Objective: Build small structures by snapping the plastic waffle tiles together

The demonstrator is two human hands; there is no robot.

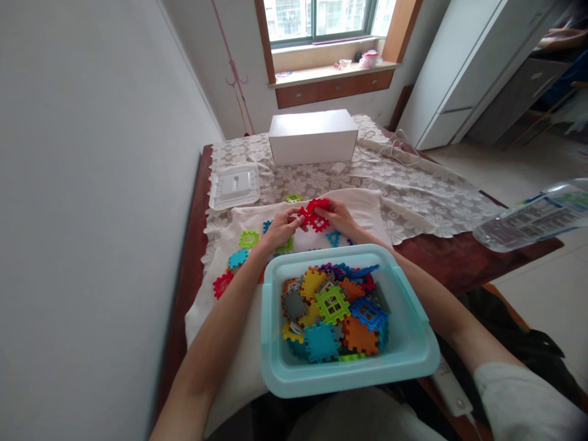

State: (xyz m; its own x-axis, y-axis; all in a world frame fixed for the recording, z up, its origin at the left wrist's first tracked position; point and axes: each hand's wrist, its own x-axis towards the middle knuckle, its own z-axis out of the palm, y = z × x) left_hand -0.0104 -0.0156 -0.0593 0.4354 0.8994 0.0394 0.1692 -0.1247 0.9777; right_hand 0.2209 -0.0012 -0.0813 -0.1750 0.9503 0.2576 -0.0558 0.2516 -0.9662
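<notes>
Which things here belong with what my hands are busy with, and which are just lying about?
Likely in use:
red pieces between the left hand and right hand
loose coloured pieces on the white cloth
turquoise tub of similar pieces

Probably just lying about:
white box
plastic bottle

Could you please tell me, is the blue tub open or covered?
Open: no lid lies on the tub, and colourful pieces show inside.
</notes>
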